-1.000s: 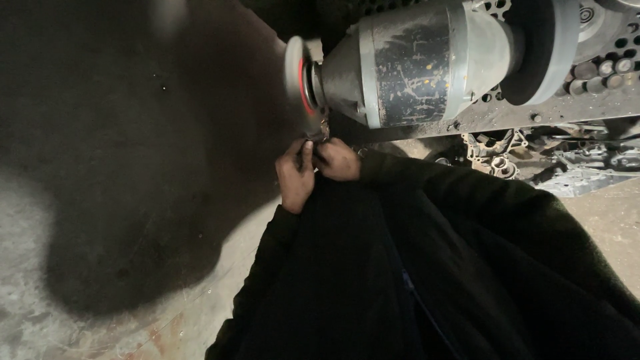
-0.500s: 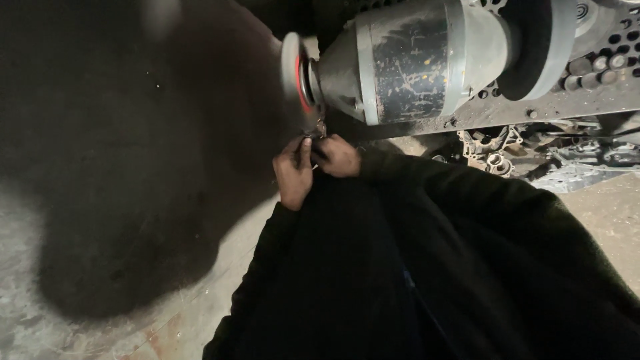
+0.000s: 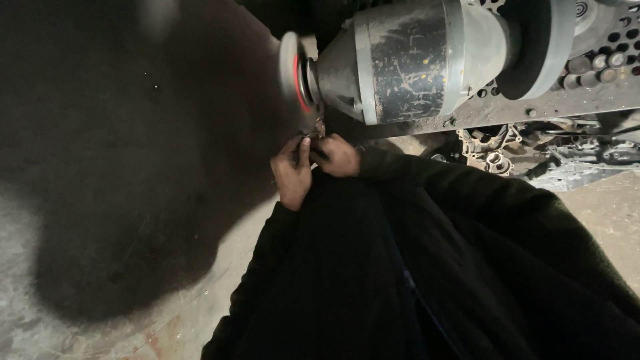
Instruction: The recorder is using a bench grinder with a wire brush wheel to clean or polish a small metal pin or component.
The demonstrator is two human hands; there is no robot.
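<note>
A grey bench grinder motor sits at the top, with a pale buffing wheel on its left shaft. Just below that wheel, my left hand and my right hand meet, both pinching a small metal piece held up against the wheel's lower edge. The piece is mostly hidden by my fingers. Dark sleeves cover both arms down to the wrists.
A second dark wheel sits on the motor's right end. A perforated metal stand top carries small round parts. Several metal castings lie below it. Dark sooty stain covers the concrete floor at left.
Both hands stay together under the wheel with the small piece; they shifted only slightly. The view has drifted a little.
</note>
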